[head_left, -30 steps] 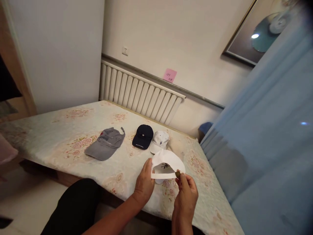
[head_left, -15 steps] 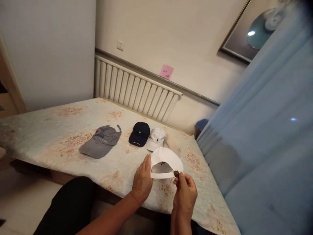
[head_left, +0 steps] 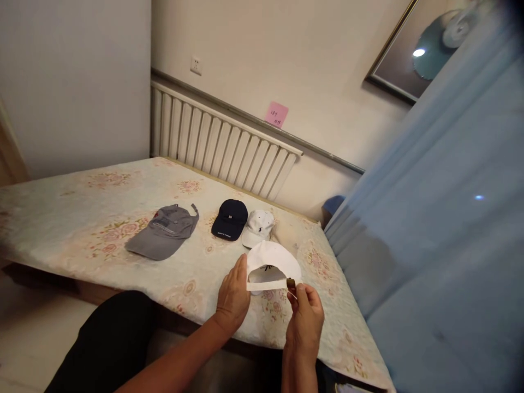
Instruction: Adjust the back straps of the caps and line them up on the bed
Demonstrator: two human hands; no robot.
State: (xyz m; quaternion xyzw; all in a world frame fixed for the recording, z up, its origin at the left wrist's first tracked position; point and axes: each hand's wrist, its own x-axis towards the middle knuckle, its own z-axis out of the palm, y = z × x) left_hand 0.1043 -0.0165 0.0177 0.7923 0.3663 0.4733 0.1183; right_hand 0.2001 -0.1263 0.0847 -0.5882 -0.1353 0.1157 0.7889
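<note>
A white baseball cap [head_left: 275, 254] is held up over the bed, its back opening and strap facing me. My left hand [head_left: 233, 292] grips the cap's left edge, fingers straight and pressed together, thumb hidden. At the right end of the strap sits a dark brass-coloured buckle [head_left: 290, 283]. My right hand [head_left: 306, 314] pinches beside this buckle, and a thin white strap end shows at its fingertips. Just beyond the held cap lie a white cap with a small dark logo [head_left: 260, 222] and a navy cap [head_left: 231, 216]. A grey cap [head_left: 164, 232] with its strap sticking up rests farther left.
The caps lie on a bed with a floral cover [head_left: 164, 188]. Behind it a white radiator [head_left: 221, 139] runs along the wall. A pale beige cap-like thing [head_left: 285, 236] is partly hidden. A blue curtain [head_left: 442, 229] hangs at the right. My dark-clothed knee [head_left: 110, 333] is at lower left.
The view has shifted slightly, so everything sits a little farther left and higher. More of the buckle shows, and a thin strap end now appears below it by my right fingers.
</note>
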